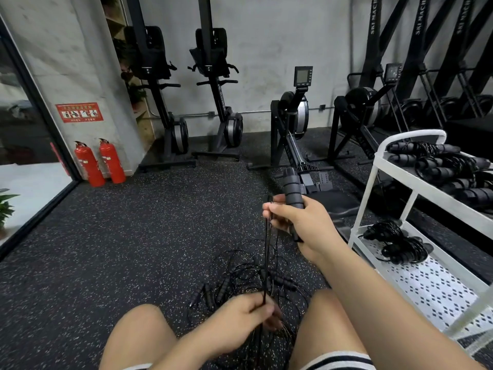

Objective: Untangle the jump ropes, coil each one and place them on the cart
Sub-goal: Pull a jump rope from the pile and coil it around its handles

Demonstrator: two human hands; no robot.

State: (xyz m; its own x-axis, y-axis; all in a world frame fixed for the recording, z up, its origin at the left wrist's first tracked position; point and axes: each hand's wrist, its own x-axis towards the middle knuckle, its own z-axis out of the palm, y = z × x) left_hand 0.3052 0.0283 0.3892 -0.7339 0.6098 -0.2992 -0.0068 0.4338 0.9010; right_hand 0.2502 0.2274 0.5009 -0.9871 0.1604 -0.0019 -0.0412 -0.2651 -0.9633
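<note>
My right hand (301, 222) grips the black foam handles (293, 186) of one jump rope, held upright above the floor. Several strands of its cord (267, 252) run taut and straight down to my left hand (248, 320), which pinches them low between my knees. A tangled pile of black jump ropes (240, 281) lies on the floor just beyond my left hand. The white cart (416, 188) stands to the right; coiled ropes (448, 166) fill its top shelf and more coils (400, 244) sit on its lower shelf.
Rowing machines (293, 124) and ski machines (416, 76) line the grey back wall. Two red fire extinguishers (100, 162) stand at the left by a glass door. My bare knees frame the pile on the speckled rubber floor (133, 236).
</note>
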